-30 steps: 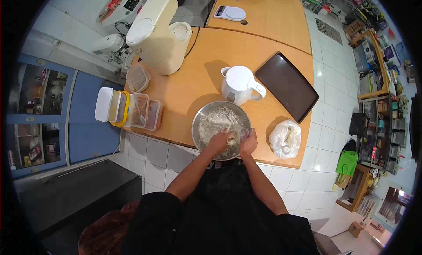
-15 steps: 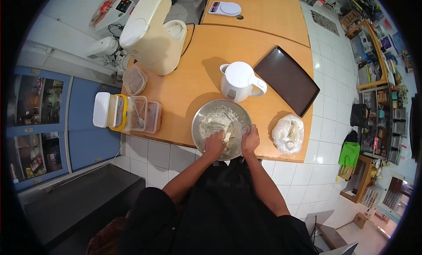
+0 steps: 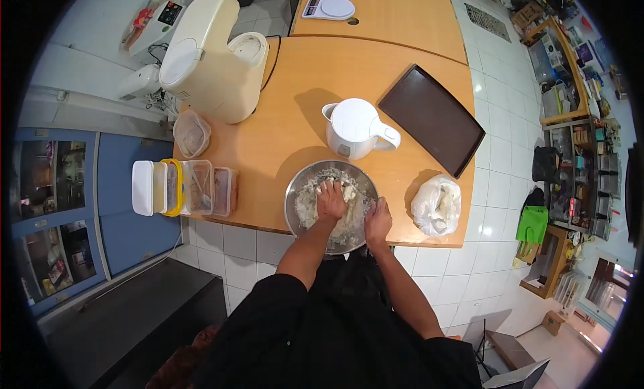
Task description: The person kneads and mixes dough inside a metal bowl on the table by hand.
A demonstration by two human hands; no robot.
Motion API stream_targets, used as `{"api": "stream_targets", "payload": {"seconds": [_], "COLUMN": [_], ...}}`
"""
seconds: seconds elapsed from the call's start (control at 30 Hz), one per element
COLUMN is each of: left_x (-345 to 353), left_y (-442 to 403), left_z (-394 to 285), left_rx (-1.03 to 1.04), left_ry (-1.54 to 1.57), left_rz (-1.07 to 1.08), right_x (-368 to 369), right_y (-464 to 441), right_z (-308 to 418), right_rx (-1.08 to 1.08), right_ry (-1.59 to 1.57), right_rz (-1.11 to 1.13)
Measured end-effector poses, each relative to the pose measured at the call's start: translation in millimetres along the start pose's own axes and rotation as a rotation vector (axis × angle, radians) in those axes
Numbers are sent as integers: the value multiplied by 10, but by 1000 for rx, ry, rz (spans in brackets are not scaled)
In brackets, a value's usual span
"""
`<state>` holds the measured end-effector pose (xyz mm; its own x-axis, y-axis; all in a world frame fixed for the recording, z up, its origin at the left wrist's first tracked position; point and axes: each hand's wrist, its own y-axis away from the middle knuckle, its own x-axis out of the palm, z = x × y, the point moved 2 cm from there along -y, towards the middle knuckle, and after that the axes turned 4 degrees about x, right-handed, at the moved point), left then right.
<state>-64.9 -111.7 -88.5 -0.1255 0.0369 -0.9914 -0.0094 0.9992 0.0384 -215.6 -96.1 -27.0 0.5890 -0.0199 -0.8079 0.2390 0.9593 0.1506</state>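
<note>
A steel mixing bowl (image 3: 291, 211) stands at the front edge of the wooden table, with a crumbly floury dough mixture (image 3: 349, 223) inside. My left hand (image 3: 331, 202) is down in the bowl, its fingers spread and pressing on the pale, clumpy dough; their tips are partly buried. On the bowl's right side, my right hand (image 3: 378, 221) grips the rim, thumb up along the edge. Just behind the bowl is a white electric kettle (image 3: 355, 124), its handle pointing right.
To the right lie a knotted plastic bag (image 3: 437, 206) of white contents and a dark baking tray (image 3: 435, 117). Plastic containers (image 3: 198, 188) line the left edge, below a cream stand mixer (image 3: 215, 74). A kitchen scale (image 3: 329, 9) sits on the farther table (image 3: 402, 17).
My left hand has pushed forward in the bowl, its fingers now spread over the dough. The right hand keeps hold of the rim. The whole view has shifted slightly.
</note>
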Motion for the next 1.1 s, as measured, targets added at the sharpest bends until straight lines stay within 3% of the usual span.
{"api": "stream_targets", "payload": {"seconds": [0.13,0.33,0.47,0.57,0.67,0.8,0.9,1.1], "left_x": [101,212,-359,-389,-305,-492,-747,-842], "left_y": [-153,-103,114,370,551,696,703,779], "left_z": [82,277,67,-112,-81,-1,132,214], "left_rx": [-213,-135,-104,-57,74,277,317,-63], "left_ry": [122,626,412,331,423,508,493,301], "left_rz": [-126,-115,139,237,285,464,619,389], "right_x": [-12,-13,-21,87,41,-25,-44,-5], "right_y": [11,27,50,53,62,32,66,73], "right_z": [41,87,87,59,119,173,190,146], "right_rx": [4,59,63,81,161,49,23,0], "right_ry": [8,-23,-47,-103,-153,-218,-147,-177], "right_rz": [-8,-51,-91,-119,-99,-138,-132,-141]}}
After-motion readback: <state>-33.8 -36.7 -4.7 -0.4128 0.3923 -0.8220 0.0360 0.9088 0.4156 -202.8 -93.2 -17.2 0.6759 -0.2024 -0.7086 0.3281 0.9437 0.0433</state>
